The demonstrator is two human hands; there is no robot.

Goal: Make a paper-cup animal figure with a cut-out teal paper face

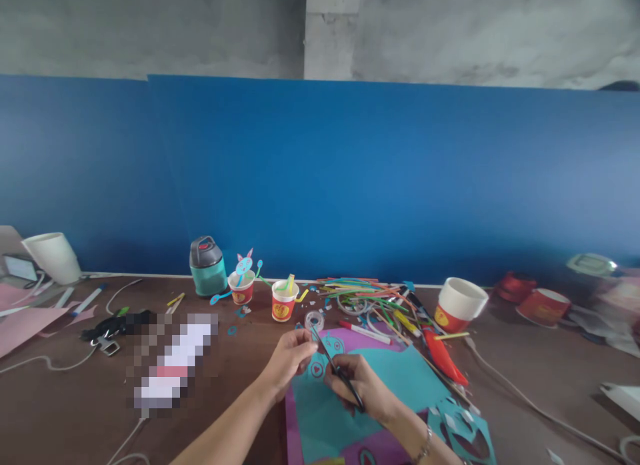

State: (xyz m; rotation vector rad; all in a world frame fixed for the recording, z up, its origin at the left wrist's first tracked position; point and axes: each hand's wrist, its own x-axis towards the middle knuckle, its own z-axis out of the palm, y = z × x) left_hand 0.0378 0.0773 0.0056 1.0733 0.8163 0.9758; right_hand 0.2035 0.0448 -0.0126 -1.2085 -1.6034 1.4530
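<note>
My right hand (364, 383) holds a pair of scissors with black handles (356, 399), its fingers through the loops. The blades point up and left, their tips beside my left fingertips. My left hand (293, 359) is closed in a pinch at the blades, on what looks like a small piece of teal paper, mostly hidden by the fingers. Below both hands lies a large teal paper sheet (330, 418) on a purple sheet (291, 445). Small drawn shapes, one a circle with a red heart (317, 369), show between my hands.
A tape roll (315, 320) and decorated paper cups (283, 303) stand beyond my hands. Colourful straws and pipe cleaners (355, 291) are piled back right, near a red marker (365, 332). A cut-out teal scrap (463, 428) lies right; a teal-and-grey container (208, 268) stands back left.
</note>
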